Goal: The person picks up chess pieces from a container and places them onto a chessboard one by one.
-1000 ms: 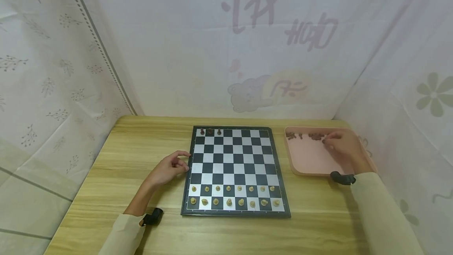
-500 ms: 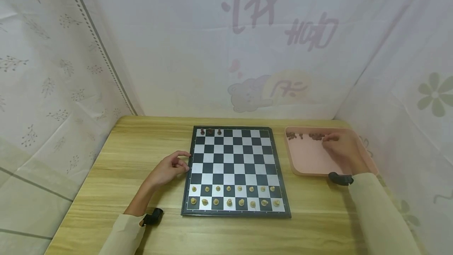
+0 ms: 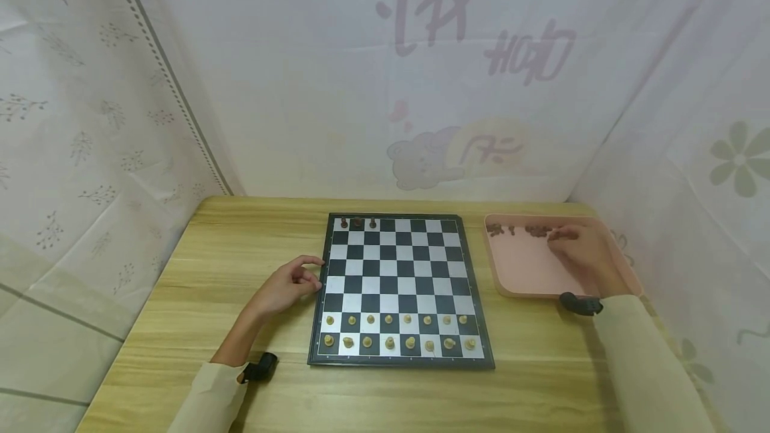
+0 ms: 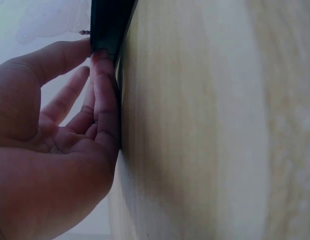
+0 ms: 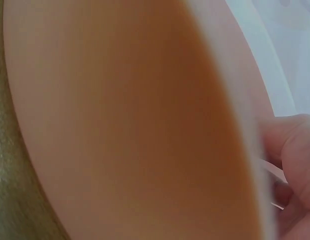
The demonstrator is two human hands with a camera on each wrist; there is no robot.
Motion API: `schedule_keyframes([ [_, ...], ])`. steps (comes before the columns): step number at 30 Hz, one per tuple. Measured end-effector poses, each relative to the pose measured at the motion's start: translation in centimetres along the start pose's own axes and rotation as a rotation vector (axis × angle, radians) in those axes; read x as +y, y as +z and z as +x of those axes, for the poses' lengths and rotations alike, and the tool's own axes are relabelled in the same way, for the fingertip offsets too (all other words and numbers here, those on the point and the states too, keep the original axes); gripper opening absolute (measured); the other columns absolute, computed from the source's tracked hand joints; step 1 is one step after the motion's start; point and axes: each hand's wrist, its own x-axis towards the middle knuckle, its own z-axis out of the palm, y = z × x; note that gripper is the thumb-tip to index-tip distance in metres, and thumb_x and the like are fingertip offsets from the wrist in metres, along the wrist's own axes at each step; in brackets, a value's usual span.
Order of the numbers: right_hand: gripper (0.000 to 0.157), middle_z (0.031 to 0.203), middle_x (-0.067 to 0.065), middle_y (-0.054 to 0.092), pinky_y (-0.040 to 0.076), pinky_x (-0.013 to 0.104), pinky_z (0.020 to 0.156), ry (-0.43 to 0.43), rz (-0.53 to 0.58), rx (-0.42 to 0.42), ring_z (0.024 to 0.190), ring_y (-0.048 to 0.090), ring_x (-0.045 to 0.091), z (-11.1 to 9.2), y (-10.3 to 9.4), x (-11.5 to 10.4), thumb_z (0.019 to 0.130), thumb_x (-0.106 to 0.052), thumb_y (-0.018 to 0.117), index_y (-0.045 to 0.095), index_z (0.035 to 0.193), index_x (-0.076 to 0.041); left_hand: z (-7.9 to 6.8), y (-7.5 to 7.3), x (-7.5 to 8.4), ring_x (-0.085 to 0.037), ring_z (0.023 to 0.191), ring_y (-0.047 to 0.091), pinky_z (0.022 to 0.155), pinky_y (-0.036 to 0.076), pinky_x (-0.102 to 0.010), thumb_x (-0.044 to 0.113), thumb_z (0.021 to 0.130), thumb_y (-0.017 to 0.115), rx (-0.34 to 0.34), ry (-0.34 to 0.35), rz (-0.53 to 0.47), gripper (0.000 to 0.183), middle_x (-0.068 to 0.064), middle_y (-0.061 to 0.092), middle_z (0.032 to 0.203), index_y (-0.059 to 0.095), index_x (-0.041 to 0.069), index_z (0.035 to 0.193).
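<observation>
A chessboard (image 3: 388,268) with black and white squares lies on the table. My left hand (image 3: 287,289) touches its left edge with thumb and fingers loosely bent; the left wrist view shows the fingertips (image 4: 99,54) right at the dark board side (image 4: 107,30). Over the right part of a pink tray (image 3: 535,272), my right hand (image 3: 580,249) has thumb and fingers drawn together on a small dark brown chess piece, mostly hidden by them. Beside the fingertips lies a cluster of brown chess pieces (image 3: 534,231). The tray wall (image 5: 145,125) hides much of that hand in the right wrist view.
Pale chess pieces (image 3: 390,343) stand in two rows along the board's near side. At the far left corner, 3 dark red-brown pieces (image 3: 357,223) stand on the board. More brown pieces (image 3: 494,230) lie in the tray's far left corner. Patterned cloth (image 3: 301,85) hangs behind the table.
My right hand has shifted slightly left and away from me in the tray, and the dark piece at its fingertips is now mostly covered. My left hand and the board have stayed still.
</observation>
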Motion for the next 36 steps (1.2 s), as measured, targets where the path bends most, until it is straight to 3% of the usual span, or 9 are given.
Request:
schedule_keyframes([
  [11,0.035,0.130,0.030,0.069,0.043,0.030,0.086,0.025,0.022,-0.014,0.116,0.057,0.036,0.0,-0.2,0.3,0.105,-0.021,0.075,0.075,0.122,0.010,0.0,0.0,0.0,-0.025,0.092,0.066,0.088,0.049,-0.041,0.001,0.101,0.071,0.000,0.005,0.009,0.045,-0.011,0.075,0.100,0.062,0.001,0.145],
  [18,0.019,0.121,0.024,0.075,0.045,0.022,0.080,-0.118,-0.019,0.056,0.107,0.063,0.031,-0.2,-0.5,-0.4,0.102,-0.012,0.076,0.082,0.111,0.003,0.0,0.0,-0.1,-0.024,0.092,0.066,0.088,0.049,-0.041,0.000,0.101,0.071,0.000,0.006,0.007,0.045,-0.010,0.075,0.100,0.062,0.001,0.145],
  [23,0.019,0.126,0.024,0.074,0.043,0.023,0.084,-0.129,-0.006,0.062,0.115,0.063,0.035,-0.4,-0.5,-1.2,0.102,-0.012,0.077,0.082,0.114,0.002,0.0,0.1,-0.1,-0.024,0.092,0.066,0.089,0.049,-0.041,0.001,0.102,0.072,0.004,-0.001,0.012,0.044,-0.009,0.075,0.099,0.063,0.002,0.145],
  [29,0.016,0.120,0.022,0.077,0.044,0.019,0.078,-0.155,-0.025,0.096,0.104,0.063,0.028,-0.6,-0.3,-2.2,0.100,-0.012,0.080,0.083,0.110,0.001,-0.1,0.1,-0.1,-0.024,0.092,0.066,0.089,0.049,-0.041,0.002,0.102,0.072,0.010,-0.013,0.014,0.043,-0.008,0.075,0.099,0.064,0.004,0.145],
  [36,0.028,0.119,0.031,0.075,0.048,0.014,0.068,-0.119,0.029,0.077,0.089,0.065,0.014,-0.7,0.4,-3.2,0.101,-0.010,0.077,0.076,0.119,0.011,0.0,0.2,-0.3,-0.024,0.092,0.066,0.088,0.050,-0.041,0.000,0.102,0.071,0.011,-0.008,0.017,0.044,-0.008,0.075,0.099,0.063,0.002,0.145],
])
